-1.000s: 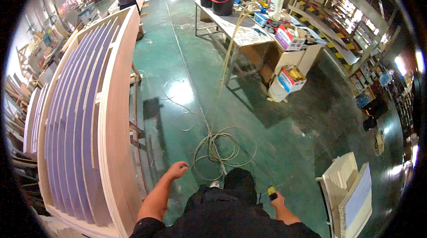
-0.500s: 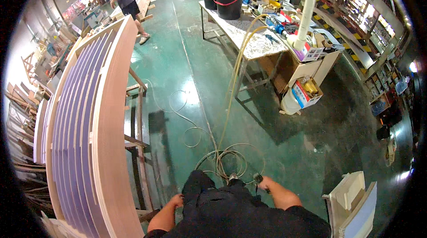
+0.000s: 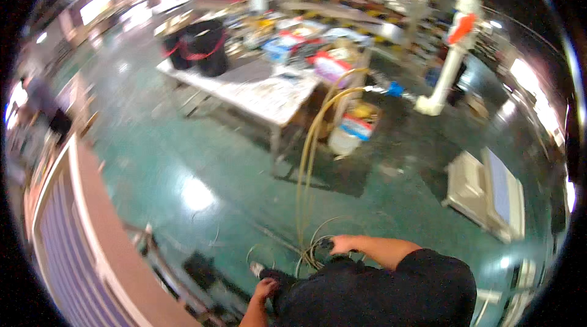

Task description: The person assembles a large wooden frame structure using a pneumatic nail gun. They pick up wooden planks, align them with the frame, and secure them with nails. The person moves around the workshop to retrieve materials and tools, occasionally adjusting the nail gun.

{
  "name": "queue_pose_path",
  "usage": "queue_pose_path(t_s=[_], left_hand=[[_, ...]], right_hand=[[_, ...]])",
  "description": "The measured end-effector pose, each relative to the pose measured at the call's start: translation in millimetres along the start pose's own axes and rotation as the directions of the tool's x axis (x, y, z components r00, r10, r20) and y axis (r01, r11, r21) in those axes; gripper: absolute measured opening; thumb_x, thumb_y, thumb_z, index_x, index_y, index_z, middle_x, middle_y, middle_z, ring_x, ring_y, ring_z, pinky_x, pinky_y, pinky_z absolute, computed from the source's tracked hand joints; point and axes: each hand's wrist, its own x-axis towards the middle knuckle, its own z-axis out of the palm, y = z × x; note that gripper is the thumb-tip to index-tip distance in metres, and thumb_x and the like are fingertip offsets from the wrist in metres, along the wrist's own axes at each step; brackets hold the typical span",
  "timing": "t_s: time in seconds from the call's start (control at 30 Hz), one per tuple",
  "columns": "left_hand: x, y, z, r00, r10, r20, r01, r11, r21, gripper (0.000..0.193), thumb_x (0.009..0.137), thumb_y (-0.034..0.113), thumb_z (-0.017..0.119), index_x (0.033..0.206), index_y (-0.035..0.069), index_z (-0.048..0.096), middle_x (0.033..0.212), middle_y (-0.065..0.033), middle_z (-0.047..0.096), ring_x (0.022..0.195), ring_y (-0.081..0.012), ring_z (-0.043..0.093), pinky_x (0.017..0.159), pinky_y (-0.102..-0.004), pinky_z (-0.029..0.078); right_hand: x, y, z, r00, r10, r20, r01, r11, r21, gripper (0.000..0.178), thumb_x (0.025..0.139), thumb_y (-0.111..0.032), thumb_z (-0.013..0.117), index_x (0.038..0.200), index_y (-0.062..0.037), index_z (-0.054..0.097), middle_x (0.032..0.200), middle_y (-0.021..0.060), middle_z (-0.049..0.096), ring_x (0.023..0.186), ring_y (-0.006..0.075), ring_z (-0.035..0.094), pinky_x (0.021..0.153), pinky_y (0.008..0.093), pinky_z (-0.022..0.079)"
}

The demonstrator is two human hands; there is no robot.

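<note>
My right hand (image 3: pixel 344 244) is closed on a small dark handheld tool (image 3: pixel 328 244), held low in front of me. Its kind is not clear from this view. Beyond it, coils of pale hose (image 3: pixel 313 255) lie on the green floor. At my left side hangs my left hand (image 3: pixel 265 289), near my dark-clothed leg. Motion blur hides how its fingers lie, and no object shows in it. A large curved wooden frame (image 3: pixel 101 204) with purple slats stands on a trestle to my left, apart from that hand.
A cluttered worktable (image 3: pixel 257 94) with black buckets (image 3: pixel 206 48) stands ahead. Yellow hoses (image 3: pixel 309 156) hang beside a white pipe (image 3: pixel 449 76). A white bucket (image 3: pixel 343 142) sits by the table end. Pale boxy panels (image 3: pixel 483 195) are at right. Another person (image 3: pixel 46 107) stands far left.
The view has swung to the right, so the wooden frame, worktable and other person sit farther left. My right hand keeps the dark tool, its arm now stretched across my front.
</note>
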Motion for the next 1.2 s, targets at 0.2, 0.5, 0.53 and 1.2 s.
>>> queue_pose_path(t_s=[0.2, 0.5, 0.53, 1.2], left_hand=[[45, 47, -282, 0.961, -0.139, -0.237, 0.212, 0.925, 0.316, 0.019, 0.092, 0.017, 0.061, 0.105, 0.004, 0.066, 0.079, -0.0060, 0.063, 0.067, -0.0172, 0.058, 0.058, -0.0341, 0.048], [115, 179, -343, 0.921, 0.219, -0.321, -0.210, 0.976, 0.062, 0.022, 0.089, 0.015, 0.065, 0.109, 0.007, 0.065, 0.073, -0.0043, 0.062, 0.060, -0.0161, 0.056, 0.054, -0.0350, 0.048], [127, 155, -331, 0.932, 0.198, -0.305, -0.162, 0.977, 0.140, 0.027, 0.089, 0.015, 0.064, 0.114, 0.006, 0.065, 0.082, -0.0077, 0.068, 0.068, -0.0195, 0.063, 0.062, -0.0362, 0.051], [185, 232, -493, 0.819, -0.137, -0.557, 0.310, 0.923, 0.229, 0.041, 0.097, 0.037, 0.051, 0.113, 0.004, 0.068, 0.100, -0.0145, 0.072, 0.094, -0.0315, 0.067, 0.085, -0.0441, 0.050]], right_hand=[[77, -143, -42, 0.997, 0.061, -0.038, -0.051, 0.974, 0.223, 0.060, 0.080, -0.039, 0.074, 0.124, -0.0017, 0.056, 0.099, 0.0161, 0.070, 0.093, 0.0322, 0.065, 0.082, 0.0452, 0.050], [227, -227, -108, 0.952, 0.303, -0.036, -0.212, 0.739, 0.639, 0.018, 0.082, -0.018, 0.066, 0.087, -0.0009, 0.061, 0.069, 0.0051, 0.059, 0.060, 0.0164, 0.055, 0.054, 0.0349, 0.044], [249, -228, -122, 0.962, 0.269, -0.050, -0.159, 0.697, 0.699, 0.018, 0.082, -0.018, 0.065, 0.088, -0.0012, 0.061, 0.071, 0.0048, 0.059, 0.062, 0.0164, 0.055, 0.056, 0.0343, 0.044], [619, -87, -537, 0.563, 0.642, -0.521, -0.431, 0.765, 0.478, 0.075, 0.089, -0.004, 0.060, 0.153, -0.0087, 0.020, 0.130, 0.0314, 0.052, 0.116, 0.0445, 0.055, 0.094, 0.0526, 0.047]])
